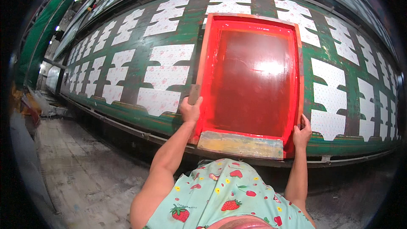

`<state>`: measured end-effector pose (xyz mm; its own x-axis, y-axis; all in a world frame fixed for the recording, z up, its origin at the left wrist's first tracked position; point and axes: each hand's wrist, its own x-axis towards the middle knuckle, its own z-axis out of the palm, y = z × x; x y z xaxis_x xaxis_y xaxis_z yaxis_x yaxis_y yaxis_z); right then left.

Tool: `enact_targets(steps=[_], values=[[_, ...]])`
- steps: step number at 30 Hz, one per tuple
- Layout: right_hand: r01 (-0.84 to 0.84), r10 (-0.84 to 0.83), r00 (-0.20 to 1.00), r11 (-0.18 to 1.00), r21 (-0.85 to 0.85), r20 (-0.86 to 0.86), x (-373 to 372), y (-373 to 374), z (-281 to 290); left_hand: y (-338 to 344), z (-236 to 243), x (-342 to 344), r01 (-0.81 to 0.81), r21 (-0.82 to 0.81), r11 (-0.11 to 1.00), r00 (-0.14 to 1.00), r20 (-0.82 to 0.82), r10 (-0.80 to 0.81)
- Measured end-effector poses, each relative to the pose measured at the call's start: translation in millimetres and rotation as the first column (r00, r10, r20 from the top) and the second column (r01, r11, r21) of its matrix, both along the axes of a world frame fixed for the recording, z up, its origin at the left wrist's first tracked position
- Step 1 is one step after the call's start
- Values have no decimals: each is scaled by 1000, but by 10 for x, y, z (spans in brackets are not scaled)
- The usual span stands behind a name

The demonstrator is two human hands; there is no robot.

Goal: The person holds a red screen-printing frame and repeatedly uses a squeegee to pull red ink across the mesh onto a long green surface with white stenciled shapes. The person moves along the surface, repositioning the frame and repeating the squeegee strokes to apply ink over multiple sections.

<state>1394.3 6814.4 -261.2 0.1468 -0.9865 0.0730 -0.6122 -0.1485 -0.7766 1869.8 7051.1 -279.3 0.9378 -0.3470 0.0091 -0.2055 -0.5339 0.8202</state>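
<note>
Apparently, in the head view, both hands are curled at the sides of the red screen frame (254, 89), which lies over the green table (143, 47) between rows of white pieces (166, 76). The left hand (190, 110) is almost closed around a grey-brown block (195, 94) at the left edge; the right hand (302, 134) bends its fingers over the right edge, near the front corner. How firmly they press, I cannot tell.

If one hand pulled more strongly than the other, the frame could turn askew and rub the neighbouring pieces. Fingers sliding inward could smear the shiny red coating, if it is wet.

Whatever is under the frame stays hidden, as do some fingertips. Glare whitens part of the dark middle, and the outermost pieces are too small to read.
</note>
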Motion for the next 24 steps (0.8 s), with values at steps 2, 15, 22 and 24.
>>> enact_targets(steps=[2,15,22,24], values=[[-12,13,999,1000,8,-53,28,19,72,8,-26,-9,6,42,999,998,61,-8],[-843,728,495,534,-60,-474,895,1586,897,-140,-96,80,22,100,995,997,71,-29],[-811,651,538,574,-118,-535,1437,1603,1025,-107,-158,98,84,7,996,994,69,-84],[-826,668,470,563,-21,-578,1656,1622,1011,-101,-192,95,89,-46,995,990,114,-83]])
